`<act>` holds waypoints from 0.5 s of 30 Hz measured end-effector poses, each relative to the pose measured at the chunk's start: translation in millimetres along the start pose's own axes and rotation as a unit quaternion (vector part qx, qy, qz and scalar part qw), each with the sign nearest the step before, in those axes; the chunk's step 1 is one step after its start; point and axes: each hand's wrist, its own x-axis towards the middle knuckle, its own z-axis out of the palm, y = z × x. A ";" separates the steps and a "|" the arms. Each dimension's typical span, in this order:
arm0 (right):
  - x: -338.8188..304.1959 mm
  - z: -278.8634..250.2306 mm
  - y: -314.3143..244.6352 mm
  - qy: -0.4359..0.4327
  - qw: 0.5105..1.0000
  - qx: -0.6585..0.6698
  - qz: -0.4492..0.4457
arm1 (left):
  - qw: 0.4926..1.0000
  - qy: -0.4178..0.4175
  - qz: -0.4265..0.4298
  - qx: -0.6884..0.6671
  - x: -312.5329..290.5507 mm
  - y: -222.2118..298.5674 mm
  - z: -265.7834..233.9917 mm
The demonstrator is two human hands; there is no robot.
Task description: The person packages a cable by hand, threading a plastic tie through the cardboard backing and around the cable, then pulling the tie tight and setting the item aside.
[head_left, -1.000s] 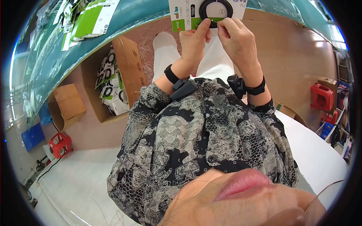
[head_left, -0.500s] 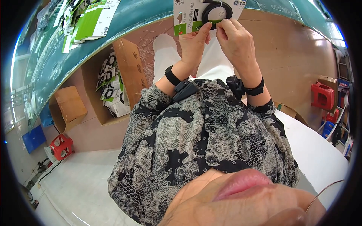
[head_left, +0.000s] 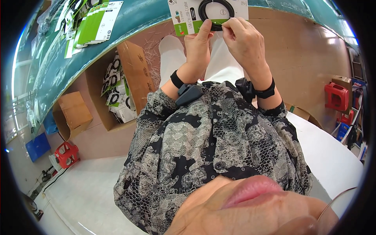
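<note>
A white and green packaging card [head_left: 188, 15] with a coiled black cable [head_left: 216, 9] on it is held up at the top of the view, over the edge of a teal table [head_left: 129, 23]. My left hand [head_left: 197, 43] grips the card's lower edge, thumb on its face. My right hand [head_left: 244, 39] pinches the cable's lower loop between thumb and forefinger. Both wrists wear black bands with small dark devices.
More white and green cards [head_left: 92, 23] lie on the table at upper left. An open cardboard box [head_left: 125, 86] of packaged cables stands on the floor at left, beside a smaller box [head_left: 72, 113]. Red plastic stools [head_left: 64, 153] [head_left: 337, 96] sit at both sides.
The card has shifted slightly left and lower in my hands. My right fingers have moved from the card's face onto the cable's lower loop.
</note>
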 end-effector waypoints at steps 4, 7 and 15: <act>-0.9 0.8 0.9 -0.003 1.000 -0.011 -0.004 | 0.999 -0.036 0.004 0.014 -1.1 -0.2 -3.3; -0.9 0.3 0.8 -0.013 1.000 -0.021 -0.004 | 0.999 -0.028 0.008 0.025 -4.0 1.8 2.5; -0.2 3.6 0.1 -0.013 0.999 -0.042 -0.017 | 0.999 -0.027 0.017 0.043 -1.9 -1.0 -0.6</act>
